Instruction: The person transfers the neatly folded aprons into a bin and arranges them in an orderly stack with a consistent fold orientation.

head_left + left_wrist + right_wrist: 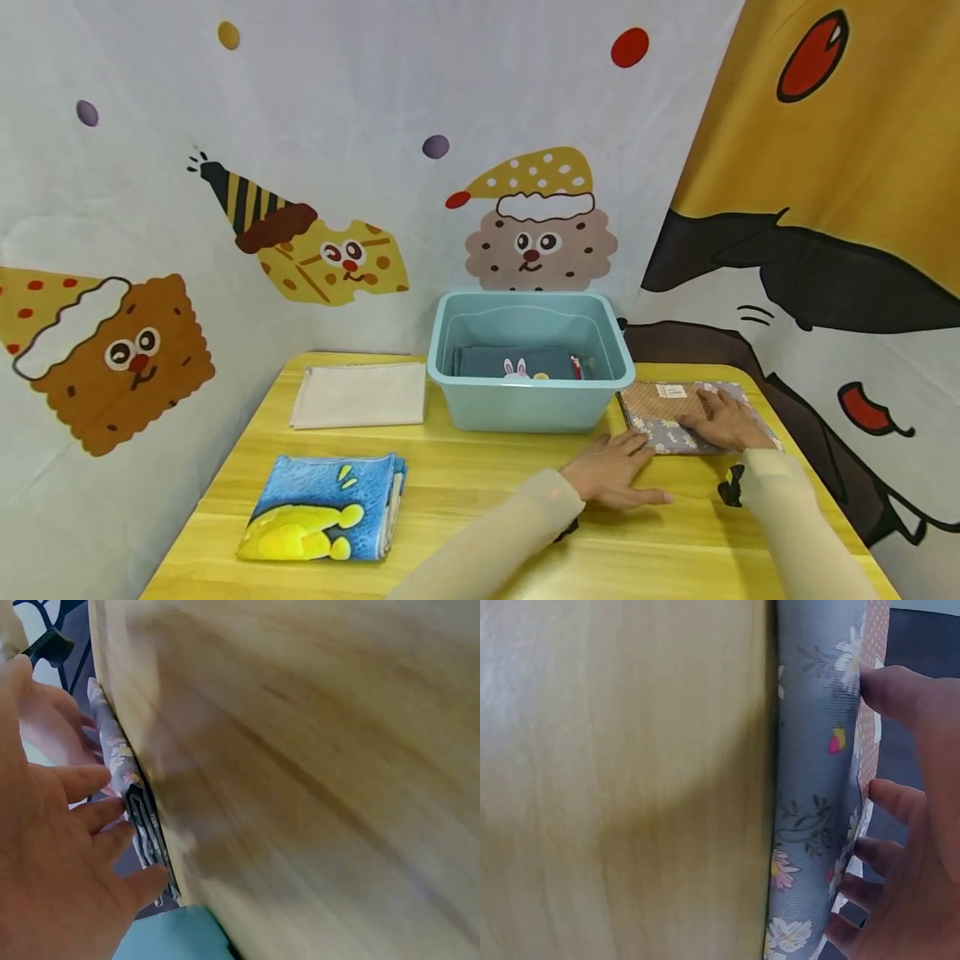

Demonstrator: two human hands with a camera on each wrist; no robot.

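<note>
A folded floral cloth (648, 406), grey with a brownish-pink dotted panel and a small white label (671, 391), lies at the table's right back. My right hand (726, 422) rests on its right part with fingers spread. In the right wrist view, the fingertips (889, 799) press along the top of the cloth's thick folded edge (810, 750). My left hand (611, 472) is at the cloth's near left corner, fingers extended and thumb pointing right. The left wrist view shows the layered folds (146, 825) close beside the left fingers.
Left of the floral cloth stands a light blue bin (525, 408) with a dark folded cloth (480, 363) bearing a rabbit print inside. A white folded cloth (360, 397) and a blue-and-yellow folded cloth (337, 483) lie on the table's left side. A printed curtain (360, 100) hangs behind.
</note>
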